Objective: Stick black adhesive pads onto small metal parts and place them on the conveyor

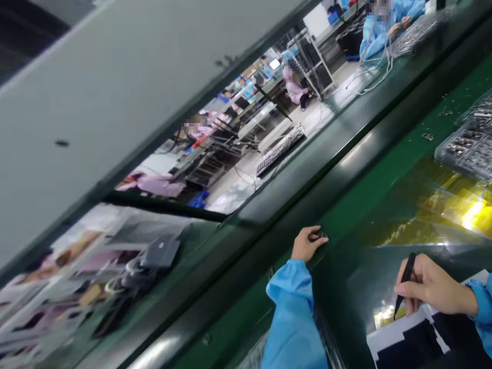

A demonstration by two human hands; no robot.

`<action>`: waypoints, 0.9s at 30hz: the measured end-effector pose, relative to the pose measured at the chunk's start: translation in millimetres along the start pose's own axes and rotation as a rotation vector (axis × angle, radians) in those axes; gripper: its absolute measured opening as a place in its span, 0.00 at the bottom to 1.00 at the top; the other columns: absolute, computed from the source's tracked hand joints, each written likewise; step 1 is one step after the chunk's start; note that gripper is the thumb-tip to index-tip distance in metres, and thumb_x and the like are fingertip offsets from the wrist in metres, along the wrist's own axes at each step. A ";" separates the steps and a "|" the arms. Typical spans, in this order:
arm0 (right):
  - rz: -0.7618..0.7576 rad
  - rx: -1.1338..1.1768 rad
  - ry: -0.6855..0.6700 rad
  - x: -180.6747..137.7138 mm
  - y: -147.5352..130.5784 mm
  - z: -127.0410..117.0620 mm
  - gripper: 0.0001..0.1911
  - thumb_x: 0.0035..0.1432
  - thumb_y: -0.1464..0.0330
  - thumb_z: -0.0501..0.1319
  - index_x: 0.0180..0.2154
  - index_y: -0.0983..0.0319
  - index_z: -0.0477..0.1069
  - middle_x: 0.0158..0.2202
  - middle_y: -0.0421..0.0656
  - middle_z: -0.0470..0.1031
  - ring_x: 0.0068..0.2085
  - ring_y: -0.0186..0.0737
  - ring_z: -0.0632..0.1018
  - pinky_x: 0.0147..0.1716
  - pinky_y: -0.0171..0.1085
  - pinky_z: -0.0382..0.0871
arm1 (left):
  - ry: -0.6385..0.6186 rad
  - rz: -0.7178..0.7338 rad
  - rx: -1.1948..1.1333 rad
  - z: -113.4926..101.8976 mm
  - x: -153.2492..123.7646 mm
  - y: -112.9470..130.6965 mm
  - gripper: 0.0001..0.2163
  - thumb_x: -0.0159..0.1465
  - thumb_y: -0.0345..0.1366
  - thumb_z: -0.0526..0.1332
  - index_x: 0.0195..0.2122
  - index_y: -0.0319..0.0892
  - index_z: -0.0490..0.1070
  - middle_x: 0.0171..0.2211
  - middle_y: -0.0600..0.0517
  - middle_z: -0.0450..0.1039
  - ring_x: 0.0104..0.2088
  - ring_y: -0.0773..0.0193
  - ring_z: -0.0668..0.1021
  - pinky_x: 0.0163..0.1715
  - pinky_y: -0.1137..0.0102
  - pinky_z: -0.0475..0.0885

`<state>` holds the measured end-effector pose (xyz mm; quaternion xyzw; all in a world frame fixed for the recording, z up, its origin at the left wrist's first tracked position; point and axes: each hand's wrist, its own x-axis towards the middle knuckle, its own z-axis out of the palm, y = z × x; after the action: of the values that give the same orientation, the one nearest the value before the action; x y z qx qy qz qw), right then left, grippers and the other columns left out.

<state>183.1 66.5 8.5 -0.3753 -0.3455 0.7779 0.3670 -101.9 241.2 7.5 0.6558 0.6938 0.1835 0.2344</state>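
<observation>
My left hand reaches out over the green work surface, thumb and forefinger curved around small metal parts at the fingertips. The parts are too small and blurred to name further. In my right hand is a pair of black tweezers, held like a pen with the tip pointing down. That tip is at a small piece of yellow film, beside the edge of a white sheet with black areas. Blue sleeves cover both my forearms.
Clear yellow film sheets lie at the right, below clear plastic trays of small metal parts. Loose parts are scattered nearby. A dark rail crosses diagonally. Beyond it, a person in blue works. A grey panel overhangs.
</observation>
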 end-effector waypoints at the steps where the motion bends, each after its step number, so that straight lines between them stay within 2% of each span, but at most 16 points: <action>1: -0.010 0.018 0.002 0.1 -1.7 -0.2 0.13 0.46 0.63 0.66 0.25 0.65 0.66 0.14 0.39 0.72 0.19 0.35 0.76 0.18 0.30 0.67 | -0.030 0.014 -0.003 -2.6 4.2 -1.0 0.15 0.38 0.33 0.70 0.29 0.40 0.75 0.31 0.51 0.74 0.27 0.64 0.74 0.34 0.68 0.70; 4: -0.031 0.074 0.003 2.3 -5.5 -0.2 0.12 0.46 0.63 0.65 0.25 0.66 0.67 0.14 0.38 0.71 0.18 0.34 0.75 0.16 0.29 0.65 | -0.054 0.028 -0.004 -8.7 5.8 -0.3 0.09 0.39 0.33 0.69 0.23 0.42 0.74 0.27 0.52 0.74 0.26 0.64 0.73 0.33 0.68 0.70; 7: -0.050 0.099 0.006 4.4 -10.1 -0.3 0.13 0.46 0.63 0.65 0.24 0.66 0.67 0.13 0.39 0.71 0.17 0.34 0.75 0.16 0.29 0.65 | 0.022 -0.001 -0.031 -8.9 1.5 3.4 0.05 0.45 0.35 0.66 0.22 0.43 0.72 0.28 0.50 0.74 0.32 0.59 0.75 0.35 0.68 0.69; 10: -0.059 0.095 0.018 3.8 -14.8 -1.6 0.14 0.46 0.62 0.66 0.24 0.66 0.67 0.13 0.39 0.71 0.17 0.34 0.75 0.16 0.29 0.66 | 0.142 -0.094 -0.120 -9.0 -6.3 9.8 0.06 0.51 0.39 0.61 0.24 0.42 0.69 0.28 0.49 0.74 0.36 0.56 0.76 0.31 0.68 0.69; 12: -0.068 0.091 0.025 2.1 -16.6 -3.4 0.15 0.44 0.61 0.67 0.24 0.66 0.66 0.13 0.39 0.71 0.17 0.34 0.75 0.16 0.29 0.65 | 0.205 -0.179 -0.225 -11.8 -18.8 16.3 0.10 0.56 0.42 0.56 0.28 0.41 0.68 0.28 0.48 0.74 0.31 0.58 0.77 0.25 0.70 0.69; 15: -0.072 0.077 0.029 -0.8 -17.2 -7.0 0.17 0.44 0.58 0.67 0.25 0.65 0.66 0.15 0.40 0.73 0.18 0.35 0.75 0.18 0.31 0.68 | 0.204 -0.298 -0.429 -16.5 -57.2 29.7 0.15 0.59 0.47 0.52 0.34 0.39 0.66 0.28 0.48 0.75 0.22 0.65 0.76 0.18 0.73 0.67; 19: -0.073 0.013 0.050 -3.4 -17.2 -11.0 0.18 0.45 0.57 0.66 0.26 0.65 0.67 0.17 0.42 0.75 0.18 0.35 0.75 0.20 0.33 0.72 | 0.084 -0.442 -0.690 -7.3 -133.3 53.1 0.19 0.55 0.50 0.58 0.37 0.38 0.68 0.27 0.48 0.75 0.19 0.68 0.74 0.13 0.76 0.64; 23: -0.075 -0.048 0.064 -3.8 -17.1 -11.4 0.19 0.45 0.56 0.66 0.27 0.66 0.68 0.17 0.43 0.75 0.18 0.35 0.75 0.20 0.33 0.72 | -0.110 -0.576 -1.049 23.2 -197.3 73.5 0.18 0.50 0.41 0.67 0.39 0.37 0.69 0.31 0.49 0.75 0.23 0.70 0.74 0.15 0.78 0.68; 27: -0.068 -0.083 0.073 -2.3 -12.1 -9.5 0.20 0.44 0.56 0.67 0.26 0.66 0.67 0.16 0.41 0.74 0.18 0.36 0.76 0.19 0.33 0.72 | -0.201 -0.593 -1.121 60.7 -229.4 80.8 0.19 0.48 0.36 0.69 0.40 0.36 0.70 0.34 0.46 0.76 0.26 0.68 0.76 0.19 0.77 0.72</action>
<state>195.8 73.1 14.5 -0.4064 -0.3762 0.7359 0.3897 5.9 15.3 22.4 0.2281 0.6189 0.3834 0.6465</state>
